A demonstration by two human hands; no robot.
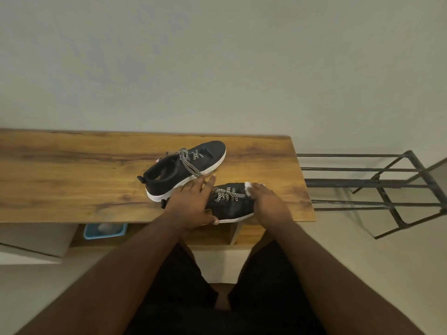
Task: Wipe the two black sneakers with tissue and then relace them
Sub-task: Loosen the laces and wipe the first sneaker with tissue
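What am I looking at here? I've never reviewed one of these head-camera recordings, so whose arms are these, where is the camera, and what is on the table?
There is one picture, taken by a wide-angle camera worn on a person's head, looking forward and down, so the arms reaching in from below are the wearer's own. On the wooden table lie two black sneakers with speckled laces. The left hand rests on the near sneaker, steadying it. The right hand presses a white tissue against that shoe's toe end. The far sneaker lies untouched behind. A black metal rack stands to the right, and a blue tub sits under the table.
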